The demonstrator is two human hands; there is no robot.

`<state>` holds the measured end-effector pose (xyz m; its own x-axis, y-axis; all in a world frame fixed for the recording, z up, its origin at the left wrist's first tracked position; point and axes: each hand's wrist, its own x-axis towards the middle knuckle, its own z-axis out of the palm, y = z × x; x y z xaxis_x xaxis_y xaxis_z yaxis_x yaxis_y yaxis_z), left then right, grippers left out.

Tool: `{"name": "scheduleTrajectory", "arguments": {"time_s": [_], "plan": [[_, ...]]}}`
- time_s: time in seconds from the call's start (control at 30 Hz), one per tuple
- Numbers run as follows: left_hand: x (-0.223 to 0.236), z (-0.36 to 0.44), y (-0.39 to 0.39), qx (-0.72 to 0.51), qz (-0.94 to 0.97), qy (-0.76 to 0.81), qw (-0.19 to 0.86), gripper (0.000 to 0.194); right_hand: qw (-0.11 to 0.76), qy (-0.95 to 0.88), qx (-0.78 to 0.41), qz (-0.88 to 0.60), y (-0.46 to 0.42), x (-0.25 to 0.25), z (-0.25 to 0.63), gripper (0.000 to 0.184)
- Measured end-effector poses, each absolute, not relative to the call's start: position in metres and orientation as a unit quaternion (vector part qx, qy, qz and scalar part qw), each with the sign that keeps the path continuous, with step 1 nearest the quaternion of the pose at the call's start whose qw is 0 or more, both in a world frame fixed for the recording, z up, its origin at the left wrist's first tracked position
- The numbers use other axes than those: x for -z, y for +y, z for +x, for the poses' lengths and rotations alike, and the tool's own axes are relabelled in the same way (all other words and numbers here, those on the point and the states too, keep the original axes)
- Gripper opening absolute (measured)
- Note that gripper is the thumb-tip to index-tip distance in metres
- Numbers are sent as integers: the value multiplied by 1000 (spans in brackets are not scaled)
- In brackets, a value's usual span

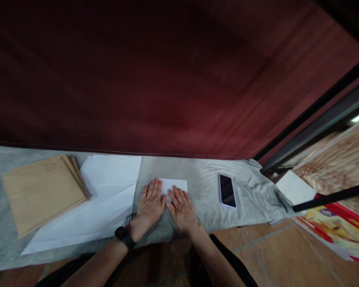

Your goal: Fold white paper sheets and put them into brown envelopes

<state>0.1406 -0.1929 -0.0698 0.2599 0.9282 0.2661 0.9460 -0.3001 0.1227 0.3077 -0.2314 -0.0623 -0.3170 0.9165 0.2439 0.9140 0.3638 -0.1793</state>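
Observation:
A small white piece of paper (174, 184), seemingly folded, lies flat on the grey cloth (202, 171) in front of me. My left hand (150, 201) presses flat on its left part, fingers stretched out; a dark watch (125, 236) is on that wrist. On the paper's right part rests my right hand (182, 207), palm down with fingers extended. The two thumbs nearly meet near the paper's lower edge. Both hands hide much of the paper's sides and lower edge.
Large white sheets (107, 207) lie left of my hands, partly under a stack of brown envelopes (48, 187). A phone (227, 191) rests to the right. A dark red fabric panel (167, 79) rises behind the cloth. A colourful box (335, 227) stands on the tiled floor (275, 247).

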Motion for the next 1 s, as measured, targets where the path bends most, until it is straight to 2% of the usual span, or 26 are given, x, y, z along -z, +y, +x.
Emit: {"name": "scheduleTrajectory", "arguments": {"time_s": [0.23, 0.4, 0.7, 1.0], "plan": [[78, 145, -202, 214, -815, -538, 20, 58, 130, -812, -18, -569, -230, 58, 312, 49], [80, 143, -217, 195, -845, -498, 2, 57, 129, -823, -22, -552, -230, 60, 318, 49], [83, 129, -224, 209, -867, -452, 24, 74, 106, -793, -11, -600, -229, 66, 322, 51], [63, 115, -229, 150, -890, -430, 3, 65, 84, -779, 9, -621, -230, 66, 341, 52]]}}
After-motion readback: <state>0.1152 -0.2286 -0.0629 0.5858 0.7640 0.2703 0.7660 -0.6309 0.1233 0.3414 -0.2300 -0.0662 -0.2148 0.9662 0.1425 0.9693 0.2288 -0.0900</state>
